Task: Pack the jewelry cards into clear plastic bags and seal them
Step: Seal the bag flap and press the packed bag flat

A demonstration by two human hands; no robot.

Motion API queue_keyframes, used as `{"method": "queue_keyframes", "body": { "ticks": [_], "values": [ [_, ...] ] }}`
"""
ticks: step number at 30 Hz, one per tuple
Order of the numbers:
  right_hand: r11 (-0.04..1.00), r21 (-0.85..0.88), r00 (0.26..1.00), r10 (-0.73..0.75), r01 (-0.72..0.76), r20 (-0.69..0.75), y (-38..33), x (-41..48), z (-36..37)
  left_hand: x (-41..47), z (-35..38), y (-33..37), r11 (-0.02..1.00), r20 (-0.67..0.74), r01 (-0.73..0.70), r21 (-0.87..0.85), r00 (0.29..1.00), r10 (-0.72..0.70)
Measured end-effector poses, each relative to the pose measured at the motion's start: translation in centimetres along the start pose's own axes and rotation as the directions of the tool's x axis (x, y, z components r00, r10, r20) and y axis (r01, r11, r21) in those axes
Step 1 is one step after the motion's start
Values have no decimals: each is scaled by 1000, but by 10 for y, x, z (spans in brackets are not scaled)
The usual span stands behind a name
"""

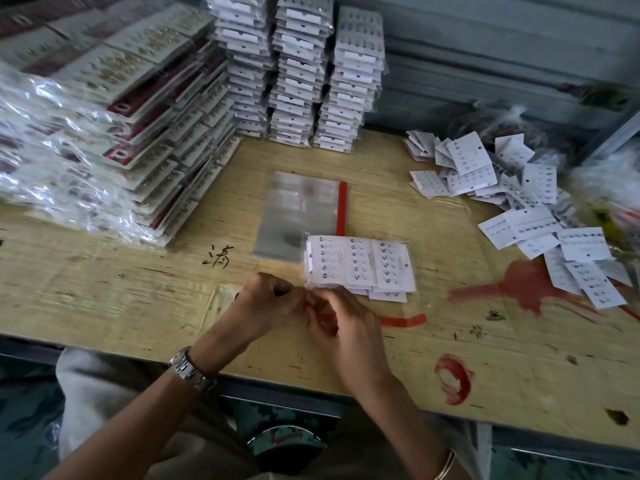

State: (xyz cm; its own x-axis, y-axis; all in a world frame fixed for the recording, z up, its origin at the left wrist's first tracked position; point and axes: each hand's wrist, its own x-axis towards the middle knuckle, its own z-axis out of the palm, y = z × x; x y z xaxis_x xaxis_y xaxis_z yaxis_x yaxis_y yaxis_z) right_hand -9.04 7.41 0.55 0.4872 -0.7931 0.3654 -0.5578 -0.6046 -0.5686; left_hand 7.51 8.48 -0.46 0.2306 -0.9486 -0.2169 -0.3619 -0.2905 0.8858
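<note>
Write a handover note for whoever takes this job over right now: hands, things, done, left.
Left hand: fingers pinch the near end of the filled bag's red strip.
Right hand: pinches the same end, right beside it.
Filled bag: flat on the table, cards inside, mouth towards the person.
Empty bags: just behind it.
Loose cards: scattered on the right.
Packed stacks: at the back.
Done: this bag is loaded.
Left: the seal looks unfinished, so close it, then bag the loose cards.

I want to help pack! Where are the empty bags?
In the head view, the empty bags lie mid-table, just behind the card stack.
</note>
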Motion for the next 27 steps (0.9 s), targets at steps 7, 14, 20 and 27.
{"method": "queue_keyframes", "body": {
  "ticks": [7,14,20,27],
  "values": [
    [999,-44,997,-17,21,70,-1,4,-1,-1,-1,4,1000,15,-5,16,1000,4],
    [949,-303,980,-28,88,198,3,5,4,1,2,6,999,6,3,43,1000,-3],
    [962,-250,984,-66,106,166,1,4,4,-1,3,4,1000,3,-20,0,1000,20],
    [994,-103,994,-17,28,108,3,2,-2,-4,0,5,999,13,-41,1,999,41]
  ]
}}
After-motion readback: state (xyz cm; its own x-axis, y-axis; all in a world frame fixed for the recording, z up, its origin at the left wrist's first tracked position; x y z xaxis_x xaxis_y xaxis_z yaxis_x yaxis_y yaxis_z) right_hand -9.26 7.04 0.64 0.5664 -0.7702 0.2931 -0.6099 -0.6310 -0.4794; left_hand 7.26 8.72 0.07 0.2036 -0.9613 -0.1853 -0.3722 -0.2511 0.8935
